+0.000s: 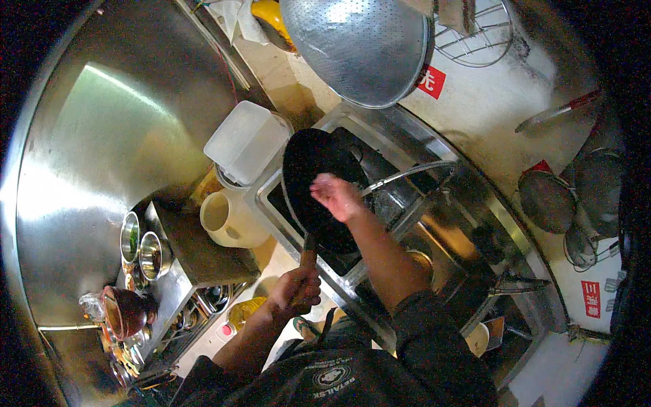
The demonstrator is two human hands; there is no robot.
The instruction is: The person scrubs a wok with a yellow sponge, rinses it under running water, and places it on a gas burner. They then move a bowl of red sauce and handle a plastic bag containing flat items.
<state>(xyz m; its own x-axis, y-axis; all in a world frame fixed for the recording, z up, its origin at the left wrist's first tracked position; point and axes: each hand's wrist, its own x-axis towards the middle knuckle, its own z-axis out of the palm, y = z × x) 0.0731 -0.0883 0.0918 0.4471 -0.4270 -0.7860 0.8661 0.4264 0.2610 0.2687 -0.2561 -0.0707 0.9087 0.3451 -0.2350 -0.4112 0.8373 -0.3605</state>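
My left hand (297, 289) is closed around the wooden handle (307, 254) of a black wok (310, 163). The wok is tilted over a steel sink (267, 196), its dark inside facing me. Over the wok's inside is my right hand (335, 197), blurred, with fingers bent. Whether it touches the metal or holds something small cannot be made out. A faucet with a flexible braided metal hose (412, 175) reaches in from the right and ends close to my right wrist.
Left of the sink are a translucent plastic container (244, 142) and a cream plastic bucket (216, 216). A large perforated metal colander (361, 51) is beyond the sink. Steel bowls (152, 256) stand on a counter at left. Strainers (546, 201) hang on the right wall.
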